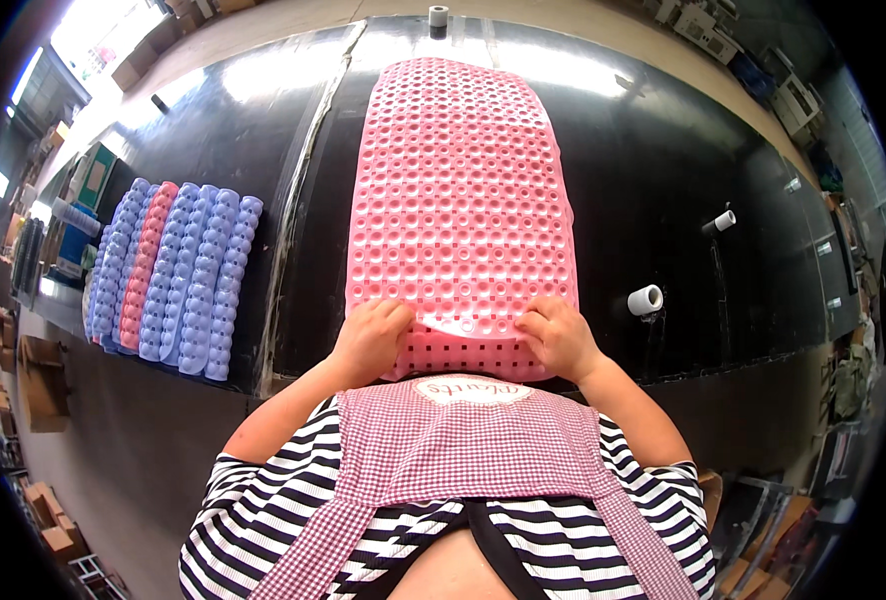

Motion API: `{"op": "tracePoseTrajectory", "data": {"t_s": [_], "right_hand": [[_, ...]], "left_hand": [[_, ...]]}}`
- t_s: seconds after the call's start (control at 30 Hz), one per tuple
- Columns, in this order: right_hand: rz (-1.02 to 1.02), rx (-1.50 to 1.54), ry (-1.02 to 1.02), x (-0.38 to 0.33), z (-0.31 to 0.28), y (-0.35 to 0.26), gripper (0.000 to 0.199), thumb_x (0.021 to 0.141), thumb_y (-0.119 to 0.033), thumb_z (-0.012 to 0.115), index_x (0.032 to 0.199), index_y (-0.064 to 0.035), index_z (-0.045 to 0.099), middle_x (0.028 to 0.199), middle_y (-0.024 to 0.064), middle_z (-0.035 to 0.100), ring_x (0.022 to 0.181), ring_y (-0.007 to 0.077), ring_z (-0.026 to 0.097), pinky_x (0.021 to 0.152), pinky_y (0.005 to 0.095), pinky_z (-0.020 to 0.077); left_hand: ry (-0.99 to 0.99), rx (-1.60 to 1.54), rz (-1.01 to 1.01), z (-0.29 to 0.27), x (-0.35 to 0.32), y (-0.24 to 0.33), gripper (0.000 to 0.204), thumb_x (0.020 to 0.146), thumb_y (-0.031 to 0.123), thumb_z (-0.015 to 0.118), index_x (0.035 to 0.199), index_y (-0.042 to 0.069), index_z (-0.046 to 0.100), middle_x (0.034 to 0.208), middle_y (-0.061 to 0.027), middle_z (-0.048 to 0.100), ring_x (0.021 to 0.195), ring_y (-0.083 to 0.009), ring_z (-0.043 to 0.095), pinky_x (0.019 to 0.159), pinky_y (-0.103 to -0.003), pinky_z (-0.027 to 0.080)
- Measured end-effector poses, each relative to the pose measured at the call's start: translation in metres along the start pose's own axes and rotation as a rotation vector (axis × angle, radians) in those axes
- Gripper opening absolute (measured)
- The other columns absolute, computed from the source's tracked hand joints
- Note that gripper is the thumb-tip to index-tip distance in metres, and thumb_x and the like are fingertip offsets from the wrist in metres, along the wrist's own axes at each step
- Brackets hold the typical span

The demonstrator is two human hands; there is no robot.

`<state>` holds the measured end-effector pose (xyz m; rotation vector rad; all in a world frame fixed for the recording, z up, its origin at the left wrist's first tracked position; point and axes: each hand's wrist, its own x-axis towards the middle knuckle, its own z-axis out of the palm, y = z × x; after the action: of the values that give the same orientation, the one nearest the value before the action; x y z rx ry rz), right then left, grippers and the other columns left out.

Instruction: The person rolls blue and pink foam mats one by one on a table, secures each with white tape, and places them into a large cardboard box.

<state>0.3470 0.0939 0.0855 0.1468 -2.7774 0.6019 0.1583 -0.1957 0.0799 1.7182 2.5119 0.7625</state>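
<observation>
A long pink bath mat with rows of round dimples lies lengthwise across the black table in front of me. More pink mat with small square holes shows beneath its near edge, close to my apron. My left hand pinches the near left corner of the top mat. At the near right corner, my right hand grips the same edge with curled fingers. Between the two hands the edge sags in a curve, slightly lifted off the layer below.
Rolled mats, mostly blue with one pink, stand in a row on the left of the black table. White rolls sit on the right, one nearer and one farther. Another white roll is at the far edge. Cardboard boxes lie on the floor.
</observation>
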Motion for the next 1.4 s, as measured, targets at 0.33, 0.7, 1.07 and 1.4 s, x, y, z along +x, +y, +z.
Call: {"op": "tracePoseTrajectory", "data": {"t_s": [0.33,0.7,1.07,1.4], "right_hand": [[0.090,-0.288,0.111,0.035,0.021,0.006,0.006,0.085,-0.010,0.066,0.090,-0.0086,0.069,0.098,0.0073,0.067,0.098,0.0279,0.063,0.090,0.0421,0.0474],[-0.022,-0.245,0.202,0.002,0.021,0.000,0.028,0.085,-0.007,0.064,0.111,-0.0107,0.075,0.100,0.0036,0.067,0.099,0.0232,0.063,0.094,0.0378,0.0438],[0.198,0.124,0.073,0.017,0.013,0.018,0.018,0.086,-0.004,0.067,0.102,-0.0077,0.074,0.103,0.0105,0.067,0.095,0.0316,0.064,0.087,0.0413,0.0493],[0.164,0.021,0.107,0.032,0.010,0.022,0.009,0.084,-0.010,0.075,0.093,-0.0087,0.072,0.103,0.0109,0.064,0.094,0.0319,0.066,0.084,0.0422,0.0539]], "left_hand": [[0.181,0.294,0.059,0.012,0.028,-0.003,0.021,0.083,0.007,0.059,0.102,0.011,0.068,0.104,-0.0048,0.065,0.098,-0.0278,0.063,0.091,-0.042,0.048],[0.231,0.196,0.099,0.016,-0.001,0.000,0.038,0.082,0.003,0.064,0.120,0.007,0.068,0.115,-0.0068,0.065,0.105,-0.0289,0.063,0.092,-0.041,0.050],[0.141,0.092,-0.093,0.005,0.011,-0.003,0.030,0.085,0.007,0.065,0.111,0.019,0.073,0.101,-0.0036,0.062,0.095,-0.0279,0.063,0.084,-0.041,0.049],[0.156,0.054,-0.143,0.008,0.027,-0.026,0.011,0.088,0.018,0.074,0.099,0.015,0.074,0.106,-0.0086,0.063,0.094,-0.0308,0.065,0.081,-0.042,0.053]]}}
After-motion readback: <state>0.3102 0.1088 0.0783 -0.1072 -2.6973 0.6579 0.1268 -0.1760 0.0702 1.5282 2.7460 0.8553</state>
